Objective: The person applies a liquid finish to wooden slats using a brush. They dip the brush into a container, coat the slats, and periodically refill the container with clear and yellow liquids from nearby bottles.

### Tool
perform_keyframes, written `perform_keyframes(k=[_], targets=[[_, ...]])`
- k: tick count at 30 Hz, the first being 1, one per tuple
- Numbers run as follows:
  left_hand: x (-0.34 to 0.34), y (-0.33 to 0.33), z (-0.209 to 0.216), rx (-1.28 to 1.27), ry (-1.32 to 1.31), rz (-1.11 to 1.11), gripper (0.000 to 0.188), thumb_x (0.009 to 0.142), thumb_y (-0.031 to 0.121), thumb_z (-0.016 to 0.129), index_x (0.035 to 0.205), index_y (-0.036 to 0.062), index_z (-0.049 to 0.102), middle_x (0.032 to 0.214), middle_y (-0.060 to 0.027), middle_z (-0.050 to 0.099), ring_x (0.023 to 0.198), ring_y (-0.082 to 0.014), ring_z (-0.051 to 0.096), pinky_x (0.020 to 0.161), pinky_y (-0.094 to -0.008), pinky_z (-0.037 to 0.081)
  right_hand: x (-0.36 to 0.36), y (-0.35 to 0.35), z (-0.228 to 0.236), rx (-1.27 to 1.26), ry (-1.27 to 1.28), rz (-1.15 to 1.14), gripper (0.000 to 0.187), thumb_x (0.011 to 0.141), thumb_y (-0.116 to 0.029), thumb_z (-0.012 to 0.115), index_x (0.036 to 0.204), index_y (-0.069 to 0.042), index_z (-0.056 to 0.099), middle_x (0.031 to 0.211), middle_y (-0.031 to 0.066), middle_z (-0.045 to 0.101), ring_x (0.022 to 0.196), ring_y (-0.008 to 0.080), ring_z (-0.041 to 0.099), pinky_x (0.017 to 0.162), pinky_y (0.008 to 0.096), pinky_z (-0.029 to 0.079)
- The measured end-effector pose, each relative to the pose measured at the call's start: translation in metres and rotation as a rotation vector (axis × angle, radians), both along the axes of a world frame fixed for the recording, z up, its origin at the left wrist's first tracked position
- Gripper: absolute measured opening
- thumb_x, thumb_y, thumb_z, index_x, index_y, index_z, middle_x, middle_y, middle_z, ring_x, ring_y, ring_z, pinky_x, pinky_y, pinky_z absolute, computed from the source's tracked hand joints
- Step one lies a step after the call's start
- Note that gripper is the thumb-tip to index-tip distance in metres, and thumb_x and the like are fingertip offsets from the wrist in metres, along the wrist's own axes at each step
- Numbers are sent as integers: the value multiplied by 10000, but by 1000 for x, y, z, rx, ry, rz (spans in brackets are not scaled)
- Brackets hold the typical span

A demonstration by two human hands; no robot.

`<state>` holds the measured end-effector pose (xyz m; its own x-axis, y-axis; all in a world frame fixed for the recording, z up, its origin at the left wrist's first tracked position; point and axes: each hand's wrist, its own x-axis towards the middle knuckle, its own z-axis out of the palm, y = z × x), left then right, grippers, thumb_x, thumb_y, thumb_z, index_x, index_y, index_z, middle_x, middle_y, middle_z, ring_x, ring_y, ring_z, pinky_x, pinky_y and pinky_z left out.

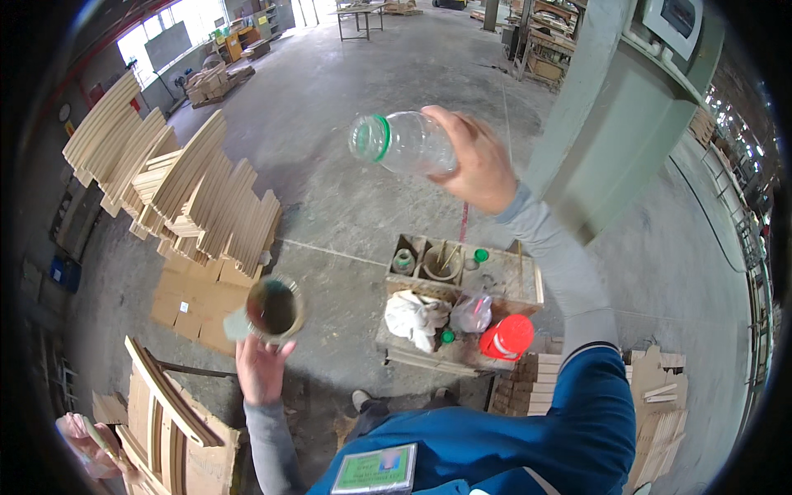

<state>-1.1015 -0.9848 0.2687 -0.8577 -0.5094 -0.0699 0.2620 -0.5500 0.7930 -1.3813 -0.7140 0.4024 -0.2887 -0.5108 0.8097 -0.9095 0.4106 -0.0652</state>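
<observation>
My right hand [478, 161] is wrapped round a clear plastic bottle [417, 142] with a green ring at its neck. The bottle lies on its side in the air, its mouth toward the left, and looks nearly colourless inside. Lower on the left, my left hand [262, 367] grips a pale cup [239, 324] from below. Its round opening shows a dark brownish inside; whether that is liquid I cannot tell. Bottle and cup are well apart. Between my arms stands a low wooden bench [503, 285], touched by neither hand.
On the bench are a pot with sticks [441, 262], a white cloth [415, 318], a clear bag [471, 313], a red tub [507, 337] and green caps. Curved wooden slats [194, 177] are stacked left. A wooden frame [165, 421] lies lower left; a grey-green column [590, 140] rises right.
</observation>
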Motion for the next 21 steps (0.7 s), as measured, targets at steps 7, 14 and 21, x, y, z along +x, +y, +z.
perform_keyframes(k=[7,14,21], targets=[[-46,-38,62,-277,74,-157,228,879,63,431,1098,3,405,1061,-125,544,878,-215,605,645,-372,570,69,-31,42,247,494,-301,601,632,-137,686,1190,-215,476,991,-1,537,950,158,521,844,364,354],[-56,-59,82,-365,164,-210,247,867,73,443,1094,-24,432,1025,-121,560,830,-215,617,595,-319,577,101,-60,65,244,685,-360,456,719,-152,602,1152,-249,501,954,-14,557,893,157,549,808,356,379],[-70,-52,82,-338,243,-199,223,857,61,461,1060,-31,456,996,-126,570,832,-208,613,581,-314,576,97,-62,83,296,816,-357,433,729,-127,571,1136,-260,507,943,-17,562,873,148,559,794,342,389]])
